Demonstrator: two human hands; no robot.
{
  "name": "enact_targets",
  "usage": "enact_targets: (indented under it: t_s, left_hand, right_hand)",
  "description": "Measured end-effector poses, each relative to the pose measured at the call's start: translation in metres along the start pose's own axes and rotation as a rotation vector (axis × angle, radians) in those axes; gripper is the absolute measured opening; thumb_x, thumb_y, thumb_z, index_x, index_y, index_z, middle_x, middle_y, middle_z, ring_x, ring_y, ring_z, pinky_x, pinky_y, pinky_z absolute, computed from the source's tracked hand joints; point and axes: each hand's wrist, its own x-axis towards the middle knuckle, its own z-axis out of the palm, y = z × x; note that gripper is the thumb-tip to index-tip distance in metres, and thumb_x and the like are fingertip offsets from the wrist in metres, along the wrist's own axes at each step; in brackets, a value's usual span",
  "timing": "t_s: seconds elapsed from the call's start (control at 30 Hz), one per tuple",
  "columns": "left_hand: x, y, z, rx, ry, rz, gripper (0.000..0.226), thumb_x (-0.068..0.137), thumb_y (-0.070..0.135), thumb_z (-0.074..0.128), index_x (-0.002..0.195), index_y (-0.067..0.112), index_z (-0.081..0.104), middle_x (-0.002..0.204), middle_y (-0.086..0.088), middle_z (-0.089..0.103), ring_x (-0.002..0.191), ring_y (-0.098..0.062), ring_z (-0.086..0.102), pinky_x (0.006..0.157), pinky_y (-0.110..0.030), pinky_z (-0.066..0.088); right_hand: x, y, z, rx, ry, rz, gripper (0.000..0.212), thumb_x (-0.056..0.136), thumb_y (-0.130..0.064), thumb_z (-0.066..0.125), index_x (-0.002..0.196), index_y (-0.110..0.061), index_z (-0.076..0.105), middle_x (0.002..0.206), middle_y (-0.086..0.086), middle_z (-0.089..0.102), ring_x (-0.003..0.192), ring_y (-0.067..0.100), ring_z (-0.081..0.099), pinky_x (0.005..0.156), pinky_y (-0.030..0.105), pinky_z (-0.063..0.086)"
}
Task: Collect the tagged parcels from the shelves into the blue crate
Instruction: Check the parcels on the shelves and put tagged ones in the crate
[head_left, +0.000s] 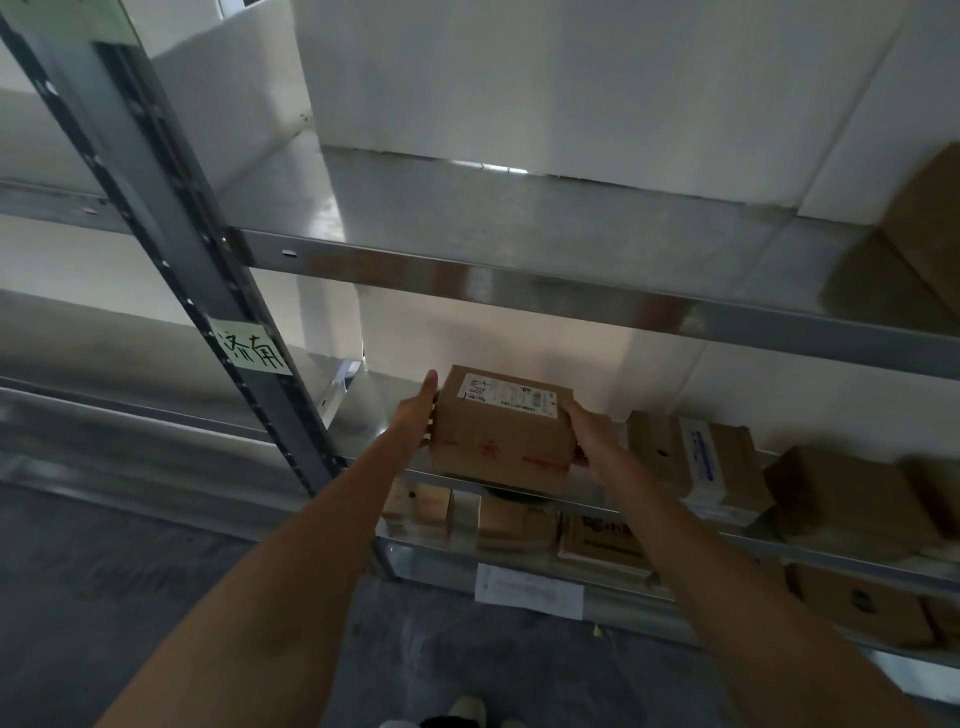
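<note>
While cardboard parcel (503, 428) sits at shelf (727, 525) front edge — left hand (415, 415) flat against its side, fingers straight; right hand (589, 434) curled round opposite end. Looks stiff, light — squeeze ends evenly.

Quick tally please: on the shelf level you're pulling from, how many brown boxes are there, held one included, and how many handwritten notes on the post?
Brown box held between the left hand and right hand: 1
Brown boxes resting on that shelf to the right: 3, blurred
Handwritten note on the post: 1
Total: 5
</note>
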Motion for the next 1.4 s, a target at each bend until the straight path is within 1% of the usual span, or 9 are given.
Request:
enact_targets:
  t_s: [0.1,0.3,0.57,0.7,0.9,1.07,1.2,1.3,1.4]
  left_hand:
    - [0.005,0.006,0.002,0.036,-0.014,-0.011,0.055,0.096,0.06,0.029,0.108,0.012,0.053,0.093,-0.001,0.057,0.1,-0.022,0.052,0.089,-0.033,0.042]
    - [0.024,-0.002,-0.008,0.053,0.032,0.022,0.038,0.1,0.037,0.044,0.12,0.01,0.06,0.117,-0.011,0.062,0.099,-0.022,0.055,0.08,-0.031,0.051]
    - [0.038,-0.037,-0.009,0.191,0.11,0.038,0.033,0.103,0.016,0.035,0.131,0.01,0.051,0.127,-0.015,0.058,0.117,-0.03,0.054,0.103,-0.045,0.045]
    - [0.024,-0.016,0.018,0.501,0.351,0.373,0.047,0.102,0.025,0.037,0.147,0.015,0.028,0.146,-0.012,0.038,0.131,-0.027,0.04,0.104,-0.045,0.044]
    - [-0.022,0.026,0.14,0.465,0.195,0.833,0.042,0.102,0.026,0.038,0.143,0.018,0.034,0.143,-0.005,0.039,0.13,-0.017,0.04,0.106,-0.032,0.036]
    - [-0.03,-0.007,0.242,0.406,0.041,0.396,0.057,0.1,0.038,0.042,0.147,0.011,0.027,0.15,-0.011,0.03,0.136,-0.026,0.034,0.108,-0.036,0.031]
    - [-0.023,-0.037,0.278,0.219,-0.038,-0.011,0.061,0.099,0.048,0.036,0.142,0.004,0.033,0.137,-0.016,0.048,0.122,-0.031,0.051,0.102,-0.042,0.043]
    - [-0.029,-0.047,0.29,0.089,-0.031,-0.026,0.044,0.102,0.04,0.033,0.107,0.005,0.058,0.099,-0.012,0.064,0.091,-0.025,0.062,0.08,-0.036,0.052]
    - [-0.042,-0.041,0.292,0.045,0.058,0.029,0.034,0.104,0.029,0.029,0.119,0.007,0.051,0.099,-0.008,0.056,0.089,-0.02,0.055,0.079,-0.034,0.046]
  right_hand:
    - [0.003,-0.007,0.003,0.043,0.002,0.043,0.05,0.088,-0.051,0.059,0.11,-0.006,0.064,0.107,0.014,0.068,0.095,0.028,0.066,0.069,0.032,0.056]
    - [0.003,0.008,0.031,0.006,-0.035,-0.039,0.039,0.096,-0.032,0.051,0.124,-0.007,0.058,0.121,0.013,0.064,0.105,0.025,0.062,0.085,0.034,0.052]
    - [-0.011,0.032,0.054,-0.017,-0.03,-0.169,0.049,0.1,-0.031,0.049,0.141,-0.009,0.036,0.137,0.01,0.05,0.122,0.025,0.05,0.087,0.027,0.038]
    - [-0.017,0.022,0.03,-0.072,0.14,-0.413,0.046,0.099,-0.029,0.051,0.139,-0.008,0.041,0.137,0.005,0.048,0.123,0.018,0.048,0.092,0.019,0.033]
    - [-0.007,0.013,-0.077,-0.212,0.569,-0.77,0.037,0.099,-0.026,0.048,0.133,-0.009,0.045,0.135,0.011,0.047,0.119,0.023,0.049,0.1,0.032,0.042]
    - [0.015,0.058,-0.172,-0.299,0.628,-0.52,0.05,0.097,-0.027,0.051,0.14,-0.005,0.038,0.14,0.02,0.04,0.125,0.035,0.041,0.104,0.041,0.036]
    - [0.028,0.088,-0.206,-0.172,0.363,-0.308,0.058,0.098,-0.037,0.05,0.144,-0.004,0.034,0.144,0.019,0.039,0.131,0.036,0.039,0.104,0.039,0.035]
    - [0.027,0.099,-0.214,-0.016,0.12,-0.229,0.068,0.097,-0.042,0.051,0.149,-0.008,0.024,0.139,0.01,0.048,0.126,0.03,0.049,0.103,0.035,0.041]
    - [0.022,0.101,-0.225,0.065,0.121,-0.192,0.07,0.094,-0.047,0.054,0.146,-0.008,0.027,0.125,0.002,0.05,0.113,0.023,0.052,0.09,0.032,0.043]
